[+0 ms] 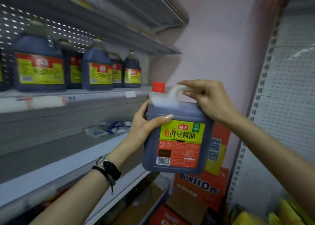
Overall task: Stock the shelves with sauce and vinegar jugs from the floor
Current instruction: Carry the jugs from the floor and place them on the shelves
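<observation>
Holding a sauce jug (180, 136), your right hand (209, 100) grips its handle (179, 90), left hand (144, 127) clasps its side; other jugs (97, 68) stand shelved, yours not yet

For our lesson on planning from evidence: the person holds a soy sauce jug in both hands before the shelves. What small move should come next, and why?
Probably lift the held jug up and left toward the shelf, into the gap right of the last shelved jug. The right hand grips its handle, the left hand steadies its side, and that spot looks free.
</observation>
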